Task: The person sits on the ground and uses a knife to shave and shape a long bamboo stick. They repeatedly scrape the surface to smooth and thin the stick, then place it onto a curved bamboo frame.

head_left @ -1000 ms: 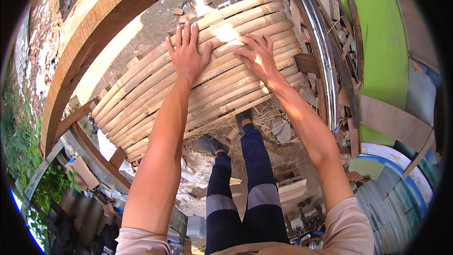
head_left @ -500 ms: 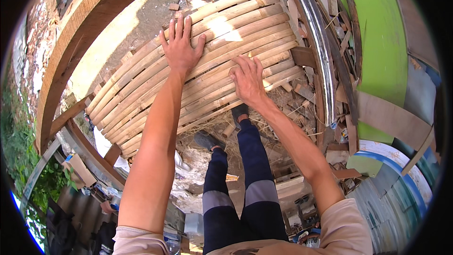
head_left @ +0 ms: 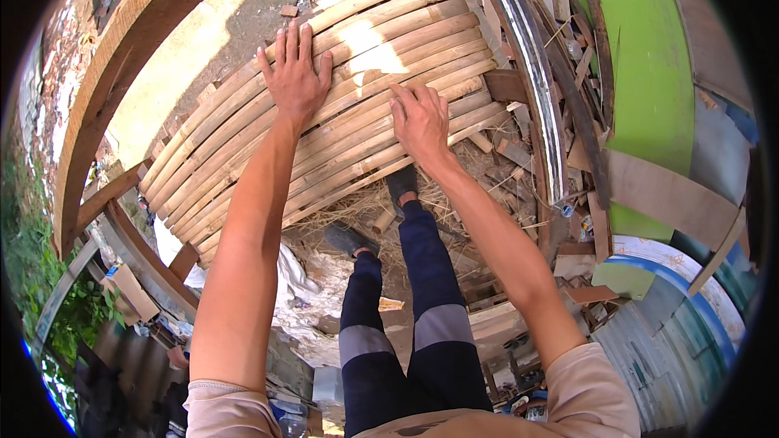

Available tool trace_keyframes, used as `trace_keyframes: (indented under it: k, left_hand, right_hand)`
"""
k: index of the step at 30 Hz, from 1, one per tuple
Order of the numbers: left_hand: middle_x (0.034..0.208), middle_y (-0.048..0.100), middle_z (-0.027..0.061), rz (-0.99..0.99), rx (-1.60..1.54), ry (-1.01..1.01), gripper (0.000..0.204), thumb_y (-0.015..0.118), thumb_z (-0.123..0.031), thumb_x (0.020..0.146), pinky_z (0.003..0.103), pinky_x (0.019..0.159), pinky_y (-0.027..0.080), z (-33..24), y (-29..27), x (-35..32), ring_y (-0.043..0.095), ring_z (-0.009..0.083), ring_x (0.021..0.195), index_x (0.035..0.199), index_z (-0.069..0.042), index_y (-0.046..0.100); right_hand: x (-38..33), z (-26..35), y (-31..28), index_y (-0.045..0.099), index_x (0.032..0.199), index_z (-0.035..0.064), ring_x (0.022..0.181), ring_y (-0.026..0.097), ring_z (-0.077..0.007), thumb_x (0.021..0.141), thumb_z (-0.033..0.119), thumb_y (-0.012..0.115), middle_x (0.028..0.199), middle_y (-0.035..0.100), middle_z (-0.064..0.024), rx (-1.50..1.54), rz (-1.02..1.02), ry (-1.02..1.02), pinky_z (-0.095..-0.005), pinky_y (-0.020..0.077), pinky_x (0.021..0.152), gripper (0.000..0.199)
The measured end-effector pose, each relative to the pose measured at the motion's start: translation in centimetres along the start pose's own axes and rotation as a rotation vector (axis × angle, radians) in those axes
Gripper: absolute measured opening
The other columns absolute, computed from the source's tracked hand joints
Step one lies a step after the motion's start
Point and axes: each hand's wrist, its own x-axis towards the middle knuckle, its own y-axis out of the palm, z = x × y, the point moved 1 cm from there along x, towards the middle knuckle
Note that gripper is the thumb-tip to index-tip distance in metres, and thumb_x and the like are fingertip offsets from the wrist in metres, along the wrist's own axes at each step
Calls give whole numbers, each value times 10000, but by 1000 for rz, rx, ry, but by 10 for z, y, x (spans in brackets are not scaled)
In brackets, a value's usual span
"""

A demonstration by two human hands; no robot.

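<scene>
A panel of long pale bamboo slats (head_left: 345, 164), set side by side, spans the space in front of me. My left hand (head_left: 297, 79) lies palm down on its far slats, with the fingers stretched out and the thumb spread. Further right, my right hand (head_left: 422, 120) is bent over the middle slats. Its fingers are curled and close together, touching a bamboo slat (head_left: 466, 85); the fingertips are partly hidden. Sunlight falls on the slats between and beyond the hands.
A wooden frame beam (head_left: 122, 65) curves past on the left; another beam with a pale metal strip (head_left: 531, 73) runs along the right. Beyond it are scrap wood and a green board (head_left: 649, 89). My shoes (head_left: 353, 239) stand on straw-strewn ground below the panel.
The whole view has shifted slightly, so panel and hands appear a little further left. My left hand stays flat on the slats; my right hand keeps its curled pose.
</scene>
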Motion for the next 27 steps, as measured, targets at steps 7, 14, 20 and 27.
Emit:
trace_keyframes:
  k: [7,14,20,27]
  left_hand:
    - [1572,331,86,-18,-21,-107,574,406,-464,1003,587,1180,96,1,1,-12,275,275,1460,1487,-154,403]
    - [1627,141,179,145,-126,-230,656,415,-477,995,632,1165,6,-13,-16,-80,100,381,1502,1550,-155,277]
    - [1633,119,175,180,-164,-225,678,405,-496,993,615,1171,-15,-8,-9,-105,85,375,1507,1554,-143,264]
    - [1628,142,177,163,-141,-215,699,404,-517,984,609,1174,-6,-9,-10,-101,86,377,1506,1558,-147,256]
  right_hand:
    - [29,2,27,716,877,91,986,591,-293,831,192,651,973,661,-101,-16,-9,266,-431,413,891,129]
    - [56,19,18,722,821,46,821,666,-370,799,289,668,836,698,-176,-8,166,403,-463,497,761,251]
    - [65,21,28,726,796,22,800,687,-394,785,270,656,824,700,-231,-28,304,452,-439,536,727,258]
    - [62,24,42,694,765,7,745,682,-353,790,326,660,747,688,-198,10,344,455,-421,518,716,322]
